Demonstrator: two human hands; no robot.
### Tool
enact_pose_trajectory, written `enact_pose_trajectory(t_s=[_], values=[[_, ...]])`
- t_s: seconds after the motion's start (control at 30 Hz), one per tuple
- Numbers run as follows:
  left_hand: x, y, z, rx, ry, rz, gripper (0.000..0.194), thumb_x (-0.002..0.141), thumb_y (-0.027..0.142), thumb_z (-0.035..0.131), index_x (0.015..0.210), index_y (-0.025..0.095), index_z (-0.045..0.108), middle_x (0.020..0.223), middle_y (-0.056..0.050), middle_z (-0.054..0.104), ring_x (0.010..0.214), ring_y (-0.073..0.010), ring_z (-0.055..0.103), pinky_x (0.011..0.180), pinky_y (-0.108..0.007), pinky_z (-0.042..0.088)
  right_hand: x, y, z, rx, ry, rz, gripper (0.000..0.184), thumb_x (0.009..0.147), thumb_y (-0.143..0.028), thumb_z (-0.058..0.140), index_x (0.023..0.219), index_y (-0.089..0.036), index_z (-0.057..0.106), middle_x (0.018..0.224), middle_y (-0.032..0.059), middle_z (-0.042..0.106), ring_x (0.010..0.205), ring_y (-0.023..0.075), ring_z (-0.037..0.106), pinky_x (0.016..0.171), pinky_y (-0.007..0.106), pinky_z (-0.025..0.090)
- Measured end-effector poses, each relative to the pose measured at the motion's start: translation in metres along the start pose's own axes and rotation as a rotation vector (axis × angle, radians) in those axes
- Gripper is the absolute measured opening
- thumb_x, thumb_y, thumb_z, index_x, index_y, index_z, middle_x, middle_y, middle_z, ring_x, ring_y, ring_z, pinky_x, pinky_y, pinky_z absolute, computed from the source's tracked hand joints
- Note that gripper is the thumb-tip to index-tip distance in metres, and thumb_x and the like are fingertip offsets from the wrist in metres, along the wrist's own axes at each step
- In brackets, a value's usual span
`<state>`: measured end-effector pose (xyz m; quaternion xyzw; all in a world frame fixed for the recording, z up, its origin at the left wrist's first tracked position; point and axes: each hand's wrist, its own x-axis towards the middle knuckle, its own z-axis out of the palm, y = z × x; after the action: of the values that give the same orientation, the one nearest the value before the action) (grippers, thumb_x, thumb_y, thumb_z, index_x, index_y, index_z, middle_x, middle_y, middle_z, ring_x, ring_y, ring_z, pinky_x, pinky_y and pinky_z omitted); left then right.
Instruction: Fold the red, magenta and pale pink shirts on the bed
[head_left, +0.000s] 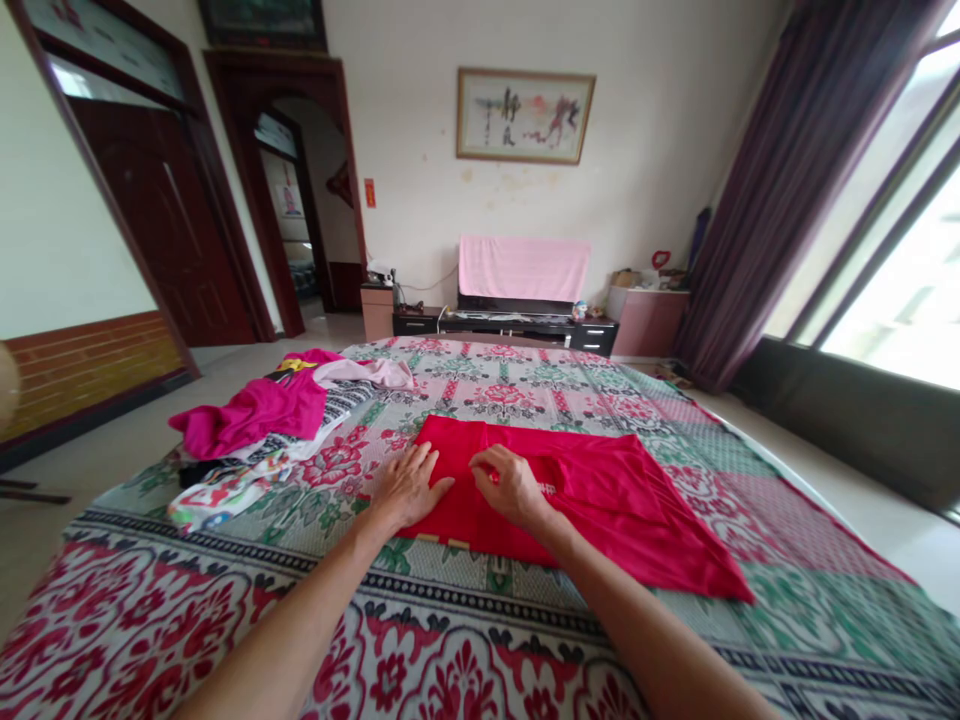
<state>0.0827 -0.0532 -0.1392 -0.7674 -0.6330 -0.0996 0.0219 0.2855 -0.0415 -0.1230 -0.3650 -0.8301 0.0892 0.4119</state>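
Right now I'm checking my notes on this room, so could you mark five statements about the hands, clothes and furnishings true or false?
1. The left hand touches the red garment. True.
2. The right hand has all its fingers spread straight. False: they are curled.
3. The clothes pile is right of the red garment. False: it is on the left.
4. A pink cloth hangs below the framed picture. True.
5. The curtain is purplish. True.

My one view is looking out from the wearer's head, facing forward and down over the patterned cloth [420, 640], close above both forearms, and is reaching the far wall [405, 130].
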Motion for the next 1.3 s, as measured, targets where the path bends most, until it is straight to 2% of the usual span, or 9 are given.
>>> enact_pose_trajectory(t_s=[0.07,0.2,0.43,0.6,0.73,0.83,0.93,1.03,1.3], values=[[0.000,0.000,0.001,0.000,0.008,-0.005,0.063,0.093,0.055,0.035,0.141,0.016,0.046,0.153,-0.013,0.035,0.141,-0.0287,0.031,0.112,-0.045,0.027,0.010,0.015,0.001,-0.142,0.033,0.157,0.015,0.076,-0.008,0.055,0.080,-0.018,0.066,0.081,0.0060,0.069,0.075,0.0176,0.063,0.071,0.026,0.046],[0.000,0.001,0.001,0.006,0.024,0.007,0.061,0.093,0.053,0.037,0.140,0.015,0.047,0.152,-0.013,0.036,0.140,-0.0288,0.032,0.112,-0.045,0.027,0.022,0.032,0.003,-0.272,-0.024,0.367,0.017,0.080,-0.013,0.054,0.084,-0.017,0.069,0.080,0.0076,0.071,0.074,0.0195,0.065,0.067,0.026,0.044],[-0.001,0.001,0.002,0.015,0.044,0.008,0.058,0.093,0.050,0.041,0.139,0.016,0.049,0.152,-0.013,0.038,0.139,-0.0288,0.034,0.112,-0.044,0.028,0.022,0.029,0.006,-0.329,-0.072,0.507,0.020,0.085,-0.028,0.055,0.088,-0.022,0.074,0.085,0.0074,0.074,0.078,0.0205,0.067,0.062,0.025,0.043],[0.000,0.005,-0.001,0.013,0.126,0.019,0.049,0.091,0.043,0.049,0.132,0.017,0.055,0.145,-0.013,0.046,0.134,-0.0280,0.042,0.108,-0.042,0.034,0.022,0.031,0.008,-0.361,-0.085,0.557,0.024,0.087,-0.032,0.052,0.093,-0.026,0.074,0.094,0.0041,0.074,0.085,0.0189,0.067,0.066,0.024,0.043],[0.012,0.026,-0.017,-0.050,0.220,0.115,0.033,0.090,0.033,0.050,0.114,0.017,0.066,0.115,-0.010,0.066,0.108,-0.0213,0.059,0.100,-0.033,0.041,0.021,0.031,0.009,-0.370,-0.089,0.580,0.025,0.087,-0.034,0.051,0.093,-0.027,0.074,0.095,0.0035,0.074,0.086,0.0184,0.067,0.068,0.024,0.043],[0.024,0.047,-0.026,-0.073,0.212,0.083,0.027,0.090,0.033,0.050,0.103,0.018,0.069,0.098,-0.008,0.067,0.097,-0.0198,0.061,0.091,-0.030,0.045,0.020,0.030,0.009,-0.370,-0.101,0.572,0.025,0.088,-0.035,0.050,0.094,-0.026,0.073,0.094,0.0038,0.073,0.085,0.0180,0.066,0.067,0.024,0.043],[0.031,0.063,-0.024,-0.075,0.134,-0.029,0.029,0.087,0.040,0.055,0.098,0.017,0.069,0.096,-0.009,0.067,0.095,-0.0211,0.062,0.084,-0.030,0.046,0.020,0.029,0.007,-0.367,-0.126,0.568,0.026,0.089,-0.034,0.049,0.095,-0.026,0.073,0.095,0.0043,0.072,0.086,0.0173,0.065,0.069,0.024,0.043],[0.031,0.070,-0.017,-0.052,0.086,-0.087,0.027,0.086,0.036,0.055,0.098,0.016,0.068,0.098,-0.010,0.067,0.097,-0.0224,0.062,0.084,-0.031,0.046,0.019,0.030,0.006,-0.369,-0.145,0.556,0.028,0.090,-0.034,0.047,0.096,-0.025,0.073,0.097,0.0050,0.072,0.087,0.0169,0.065,0.071,0.024,0.043],[0.036,0.063,-0.003,-0.104,0.151,-0.114,0.024,0.087,0.025,0.049,0.097,0.019,0.070,0.096,-0.009,0.069,0.093,-0.0214,0.064,0.080,-0.030,0.045,0.019,0.031,0.008,-0.396,-0.156,0.530,0.026,0.087,-0.033,0.051,0.099,-0.028,0.073,0.099,0.0040,0.071,0.087,0.0171,0.064,0.068,0.023,0.042]])
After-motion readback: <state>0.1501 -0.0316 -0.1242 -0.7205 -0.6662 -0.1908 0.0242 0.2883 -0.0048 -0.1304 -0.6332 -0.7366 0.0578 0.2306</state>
